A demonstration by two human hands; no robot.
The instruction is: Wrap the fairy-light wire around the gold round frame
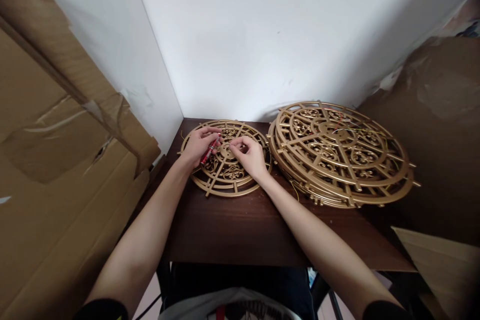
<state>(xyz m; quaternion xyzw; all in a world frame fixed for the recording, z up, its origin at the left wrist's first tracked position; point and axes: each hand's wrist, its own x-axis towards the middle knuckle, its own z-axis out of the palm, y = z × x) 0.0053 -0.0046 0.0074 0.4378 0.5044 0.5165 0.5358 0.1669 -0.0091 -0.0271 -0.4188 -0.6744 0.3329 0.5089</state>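
A round gold openwork frame [235,190] with scrollwork lies flat on the dark wooden table. Over its left part, my left hand [198,146] is closed around a slim red tool [208,152], whose exact kind is too small to make out. My right hand [250,156] hovers at the frame's hub [225,150], thumb and fingertips pinched together. Whatever sits between those fingertips is too fine to name. Thin yellow wire shows at the frame's left edge.
To the right stands a leaning stack of similar gold frames [347,180], with thin wires trailing over it. Cardboard [63,170] walls the left side, and more cardboard [438,135] the right. A white wall [255,50] rises behind the dark table [232,235].
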